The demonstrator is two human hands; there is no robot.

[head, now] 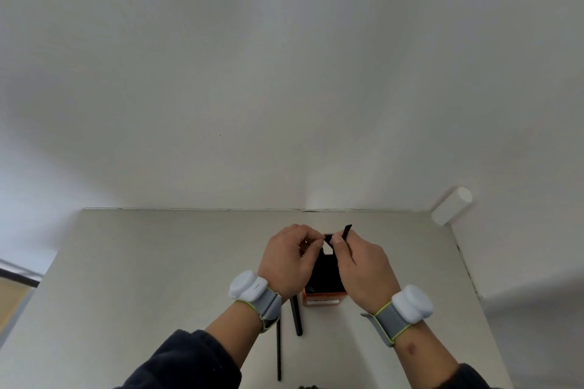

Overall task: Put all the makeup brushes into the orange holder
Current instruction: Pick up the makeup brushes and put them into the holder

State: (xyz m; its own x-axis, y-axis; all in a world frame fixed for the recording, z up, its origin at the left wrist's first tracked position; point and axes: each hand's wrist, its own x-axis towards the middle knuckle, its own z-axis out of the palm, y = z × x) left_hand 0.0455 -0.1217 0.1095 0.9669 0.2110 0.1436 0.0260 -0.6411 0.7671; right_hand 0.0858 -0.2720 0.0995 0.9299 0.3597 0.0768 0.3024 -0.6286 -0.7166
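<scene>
The orange holder (321,299) stands on the table between my wrists, its dark inside showing between my hands. My right hand (363,265) pinches a thin black makeup brush (346,230) that sticks up and away above the holder. My left hand (290,259) is closed just left of it, fingertips touching the brush's dark tip (328,236). Two more black brushes lie on the table under my left wrist: a thick one (297,319) and a thin long one (279,354).
The pale table (158,262) ends at a white wall along its far edge. A white cylinder-shaped object (452,205) sits at the far right corner. A dark object (308,386) peeks in at the bottom edge.
</scene>
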